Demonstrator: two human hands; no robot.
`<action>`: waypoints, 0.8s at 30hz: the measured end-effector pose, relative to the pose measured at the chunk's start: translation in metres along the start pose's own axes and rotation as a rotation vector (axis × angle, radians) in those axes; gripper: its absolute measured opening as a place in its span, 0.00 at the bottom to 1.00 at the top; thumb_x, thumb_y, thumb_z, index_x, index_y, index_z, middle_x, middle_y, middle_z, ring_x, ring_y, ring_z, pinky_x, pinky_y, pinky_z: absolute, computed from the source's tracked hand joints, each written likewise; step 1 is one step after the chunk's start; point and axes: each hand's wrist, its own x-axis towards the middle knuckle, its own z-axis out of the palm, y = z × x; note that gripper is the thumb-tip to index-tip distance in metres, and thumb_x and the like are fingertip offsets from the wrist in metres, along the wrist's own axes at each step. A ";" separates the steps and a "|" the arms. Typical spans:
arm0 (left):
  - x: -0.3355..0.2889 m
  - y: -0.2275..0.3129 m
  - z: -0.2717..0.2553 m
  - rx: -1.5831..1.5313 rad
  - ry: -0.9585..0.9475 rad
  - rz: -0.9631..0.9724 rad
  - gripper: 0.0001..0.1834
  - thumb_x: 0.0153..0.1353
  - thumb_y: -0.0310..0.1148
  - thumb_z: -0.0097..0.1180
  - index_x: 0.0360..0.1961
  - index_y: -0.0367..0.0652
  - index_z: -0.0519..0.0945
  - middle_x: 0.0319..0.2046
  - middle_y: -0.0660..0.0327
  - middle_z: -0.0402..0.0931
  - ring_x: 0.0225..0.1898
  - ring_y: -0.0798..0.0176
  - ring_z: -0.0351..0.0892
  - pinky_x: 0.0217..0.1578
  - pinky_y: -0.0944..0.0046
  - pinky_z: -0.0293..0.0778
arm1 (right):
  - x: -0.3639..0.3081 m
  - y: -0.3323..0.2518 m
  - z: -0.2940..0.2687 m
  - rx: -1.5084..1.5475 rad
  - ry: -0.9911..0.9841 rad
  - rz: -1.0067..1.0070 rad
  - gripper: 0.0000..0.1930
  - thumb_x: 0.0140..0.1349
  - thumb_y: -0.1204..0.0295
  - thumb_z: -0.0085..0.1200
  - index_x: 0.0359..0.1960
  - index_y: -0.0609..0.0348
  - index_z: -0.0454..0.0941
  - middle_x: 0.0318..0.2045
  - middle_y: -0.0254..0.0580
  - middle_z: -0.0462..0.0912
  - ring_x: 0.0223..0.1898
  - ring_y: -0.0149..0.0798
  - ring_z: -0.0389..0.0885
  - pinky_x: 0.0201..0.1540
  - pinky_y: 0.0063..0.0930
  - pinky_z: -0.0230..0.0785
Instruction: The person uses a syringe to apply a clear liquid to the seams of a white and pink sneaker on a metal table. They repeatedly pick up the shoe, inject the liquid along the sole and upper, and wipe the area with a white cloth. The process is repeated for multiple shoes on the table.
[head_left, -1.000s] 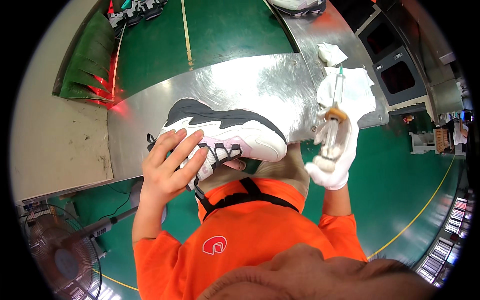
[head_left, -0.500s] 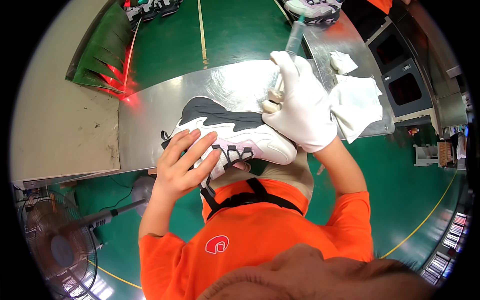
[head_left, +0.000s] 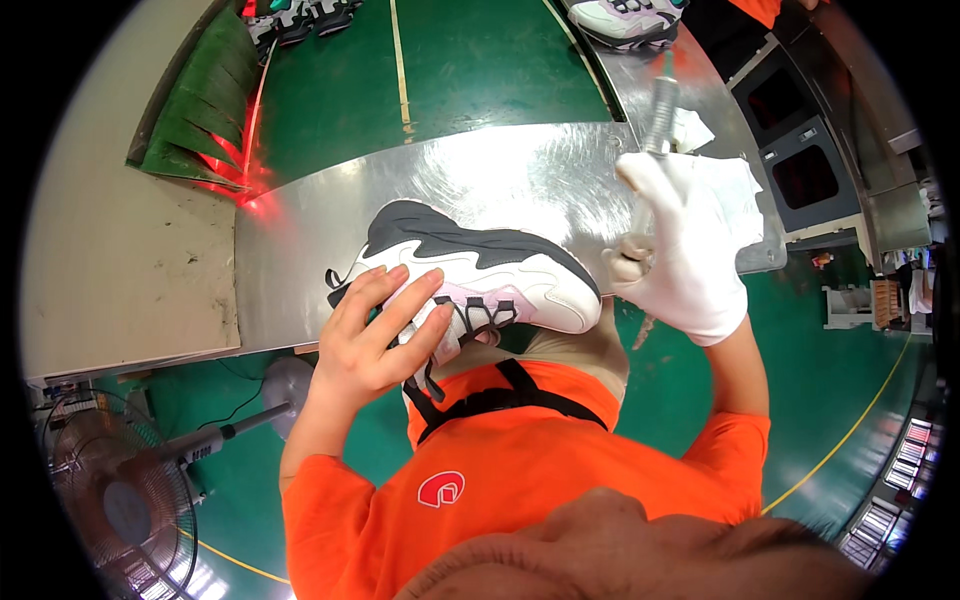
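A white sneaker (head_left: 535,270) with a dark sole and lilac trim lies on its side on the metal table, toe to the right and sole facing away from me. My bare left hand (head_left: 375,335) holds it around the heel and collar, fingers spread across its side. To the right of the toe, apart from the shoe, my white-gloved right hand (head_left: 685,245) is closed around a slim, translucent stick-like tool (head_left: 660,115) with a ribbed shaft and greenish end. The tool's lower end is mostly hidden by the glove, so its kind is unclear.
The metal table (head_left: 300,260) borders a green conveyor belt (head_left: 480,70). Behind my right hand lie white cloths (head_left: 740,190). Another sneaker (head_left: 630,22) stands at the far right, and several shoes (head_left: 305,20) sit far left near green strip flaps (head_left: 205,120). A fan (head_left: 120,490) stands lower left.
My right hand has moved right, away from the sneaker's toe, carrying the tool. The sneaker has shifted slightly to the right under my left hand.
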 end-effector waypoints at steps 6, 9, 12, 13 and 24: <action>0.003 -0.002 -0.001 -0.014 -0.024 0.008 0.14 0.51 0.27 0.62 0.41 0.50 0.83 0.49 0.60 0.83 0.46 0.52 0.79 0.44 0.53 0.82 | -0.010 0.007 0.010 0.082 0.116 0.104 0.43 0.39 0.74 0.68 0.63 0.52 0.64 0.47 0.50 0.73 0.46 0.55 0.77 0.49 0.40 0.72; 0.002 -0.003 0.003 -0.013 -0.017 0.016 0.14 0.51 0.28 0.63 0.41 0.50 0.83 0.49 0.59 0.83 0.45 0.52 0.80 0.44 0.53 0.82 | -0.004 0.005 0.023 0.070 0.181 0.085 0.42 0.40 0.75 0.66 0.63 0.53 0.64 0.45 0.51 0.72 0.38 0.53 0.76 0.42 0.41 0.70; 0.003 0.000 0.001 -0.004 -0.011 0.007 0.14 0.51 0.28 0.64 0.41 0.50 0.83 0.49 0.59 0.84 0.45 0.51 0.80 0.44 0.53 0.82 | 0.003 -0.003 0.034 0.143 0.210 0.080 0.41 0.40 0.77 0.63 0.63 0.53 0.64 0.44 0.50 0.72 0.33 0.51 0.74 0.37 0.41 0.68; 0.005 0.002 -0.001 0.000 -0.011 0.001 0.14 0.51 0.28 0.64 0.41 0.50 0.83 0.49 0.59 0.84 0.45 0.51 0.80 0.44 0.53 0.82 | 0.003 -0.007 0.036 0.105 0.221 0.078 0.42 0.40 0.77 0.63 0.63 0.53 0.64 0.44 0.50 0.72 0.34 0.50 0.74 0.37 0.42 0.68; 0.019 0.006 0.001 0.041 -0.072 -0.025 0.19 0.49 0.25 0.62 0.45 0.49 0.84 0.49 0.57 0.83 0.43 0.49 0.80 0.43 0.56 0.81 | -0.059 0.016 0.033 0.035 0.270 0.212 0.46 0.39 0.75 0.66 0.66 0.51 0.61 0.49 0.52 0.73 0.37 0.52 0.76 0.40 0.40 0.71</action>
